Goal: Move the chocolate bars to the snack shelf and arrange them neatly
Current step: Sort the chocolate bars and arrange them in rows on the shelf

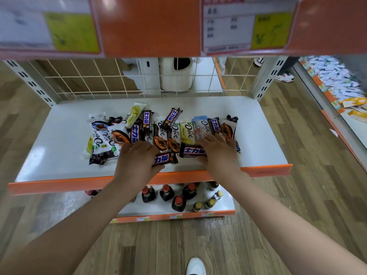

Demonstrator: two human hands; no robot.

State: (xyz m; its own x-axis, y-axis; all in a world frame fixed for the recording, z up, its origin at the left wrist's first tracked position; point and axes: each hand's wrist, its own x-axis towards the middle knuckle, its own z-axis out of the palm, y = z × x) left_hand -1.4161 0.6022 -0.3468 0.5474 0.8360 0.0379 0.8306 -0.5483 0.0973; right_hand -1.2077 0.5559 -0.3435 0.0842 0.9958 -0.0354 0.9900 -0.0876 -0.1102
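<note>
Several chocolate bars [174, 132] lie in a loose heap on the white snack shelf [59, 139]: white Dove wrappers, brown Snickers wrappers, some overlapping. My left hand [137, 157] grips a brown Snickers bar [166, 158] at the near edge of the heap, thumb under it and fingers curled over its left end. My right hand [216, 151] holds the right end of another brown Snickers bar [193, 151], its fingers reaching over the bars behind. The two bars lie almost end to end near the shelf's front.
The shelf has an orange front lip [59, 185] and a wire grid back [99, 78]. An upper orange shelf edge with price tags [151, 26] hangs close overhead. Dark bottles [178, 197] stand on the lower shelf. Another stocked shelf [333, 80] runs along the right.
</note>
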